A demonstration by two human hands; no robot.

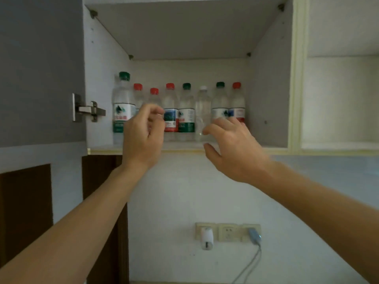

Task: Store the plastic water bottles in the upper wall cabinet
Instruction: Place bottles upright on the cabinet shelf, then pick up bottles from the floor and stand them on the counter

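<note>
Standing in the open cabinet (266,99): eight bottles (186,111) in a row. Left hand (141,136) loosely curled, right hand (231,144) spread at three o'clock, both empty, hiding lower labels.

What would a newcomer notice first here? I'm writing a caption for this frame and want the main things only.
A row of plastic water bottles with red, green and white caps stands along the back of the open upper cabinet. In front of it, the left hand and right hand are raised at shelf level, holding nothing, fingers loosely curled. Below, on the white wall, sits a strip of wall sockets with a plugged-in cable.
</note>
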